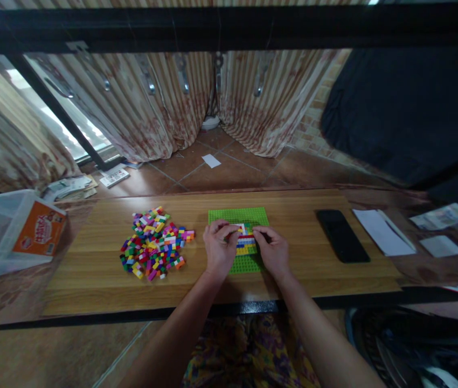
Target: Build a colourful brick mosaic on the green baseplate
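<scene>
A green studded baseplate lies on the table in front of me. Rows of coloured building bricks are built up on its middle: yellow, blue, light blue, red and white bands. My left hand is at the left end of these rows, thumb and index finger pinched at the white and red bricks near the top. From the opposite side, my right hand has its thumb and index finger closed at the right end of the same rows. The fingers partly cover the bricks they touch.
Left of the baseplate, a loose heap of mixed building bricks spreads over the wooden tabletop. A clear plastic box with an orange label stands at far left. To the right lie a black phone and white paper.
</scene>
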A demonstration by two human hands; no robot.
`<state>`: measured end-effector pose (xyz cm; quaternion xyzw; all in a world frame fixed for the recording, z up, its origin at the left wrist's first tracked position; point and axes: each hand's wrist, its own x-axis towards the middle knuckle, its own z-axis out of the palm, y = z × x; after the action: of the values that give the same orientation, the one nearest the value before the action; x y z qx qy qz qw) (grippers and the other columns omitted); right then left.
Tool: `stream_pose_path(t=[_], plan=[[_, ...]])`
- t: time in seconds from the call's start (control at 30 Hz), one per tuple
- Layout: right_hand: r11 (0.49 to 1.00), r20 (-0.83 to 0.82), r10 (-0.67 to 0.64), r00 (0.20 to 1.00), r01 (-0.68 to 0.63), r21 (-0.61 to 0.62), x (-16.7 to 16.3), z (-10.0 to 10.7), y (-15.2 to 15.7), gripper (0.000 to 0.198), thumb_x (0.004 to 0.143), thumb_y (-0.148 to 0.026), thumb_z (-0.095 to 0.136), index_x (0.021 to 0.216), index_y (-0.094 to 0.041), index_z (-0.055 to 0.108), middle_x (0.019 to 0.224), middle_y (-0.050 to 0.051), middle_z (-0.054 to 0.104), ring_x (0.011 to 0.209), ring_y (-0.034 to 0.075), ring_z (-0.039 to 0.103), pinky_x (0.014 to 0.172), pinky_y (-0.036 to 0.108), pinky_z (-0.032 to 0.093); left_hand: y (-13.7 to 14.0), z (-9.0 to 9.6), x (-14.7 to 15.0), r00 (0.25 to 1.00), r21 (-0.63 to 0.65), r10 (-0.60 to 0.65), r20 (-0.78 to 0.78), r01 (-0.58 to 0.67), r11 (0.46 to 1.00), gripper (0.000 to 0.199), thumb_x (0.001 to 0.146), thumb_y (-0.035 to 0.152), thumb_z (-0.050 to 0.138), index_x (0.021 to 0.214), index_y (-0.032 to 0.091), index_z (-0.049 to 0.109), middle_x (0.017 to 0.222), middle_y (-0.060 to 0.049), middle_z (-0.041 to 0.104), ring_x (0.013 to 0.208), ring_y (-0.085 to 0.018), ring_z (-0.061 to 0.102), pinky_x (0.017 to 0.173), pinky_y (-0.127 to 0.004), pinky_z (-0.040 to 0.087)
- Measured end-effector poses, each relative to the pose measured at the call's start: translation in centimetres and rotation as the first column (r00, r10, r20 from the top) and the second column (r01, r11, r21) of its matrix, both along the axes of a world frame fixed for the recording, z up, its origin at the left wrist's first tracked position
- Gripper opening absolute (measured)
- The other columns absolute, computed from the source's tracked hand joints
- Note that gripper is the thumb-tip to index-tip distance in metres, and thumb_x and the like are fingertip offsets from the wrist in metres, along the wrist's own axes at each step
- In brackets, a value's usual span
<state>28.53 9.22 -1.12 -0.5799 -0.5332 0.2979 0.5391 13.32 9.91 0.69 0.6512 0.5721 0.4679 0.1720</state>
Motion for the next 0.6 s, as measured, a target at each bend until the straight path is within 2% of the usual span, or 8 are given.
stream_pose_path(t=[0.33, 0.6], plan=[[1.0, 0.033, -0.013, 0.999, 0.014, -0.017, 0.0, 0.0, 0.0, 0.02, 0.081, -0.038, 0.059, 0.081, -0.022, 0.071, 0.087, 0.005, 0.071, 0.085, 0.02, 0.063, 0.081, 0.035, 0.049, -0.2, 1.5, -0.4, 0.962, 0.02, 0.009, -0.273, -0.004, 1.0, 0.009, 0.082, 0.024, 0.064, 0.086, 0.025, 0.072, 0.104, -0.005, 0.066, 0.098, -0.023, 0.055, 0.09, -0.042, 0.036], [1.0, 0.049, -0.013, 0.999, 0.014, -0.02, 0.0, 0.1, 0.0, 0.02, 0.081, -0.038, 0.057, 0.083, -0.023, 0.071, 0.088, 0.005, 0.071, 0.085, 0.02, 0.063, 0.082, 0.035, 0.048, -0.6, 2.2, 0.3, 0.947, 0.034, 0.047, -0.318, -0.038, 0.999, 0.005, 0.078, 0.02, 0.065, 0.074, 0.022, 0.066, 0.103, -0.006, 0.068, 0.098, -0.026, 0.055, 0.092, -0.046, 0.035]])
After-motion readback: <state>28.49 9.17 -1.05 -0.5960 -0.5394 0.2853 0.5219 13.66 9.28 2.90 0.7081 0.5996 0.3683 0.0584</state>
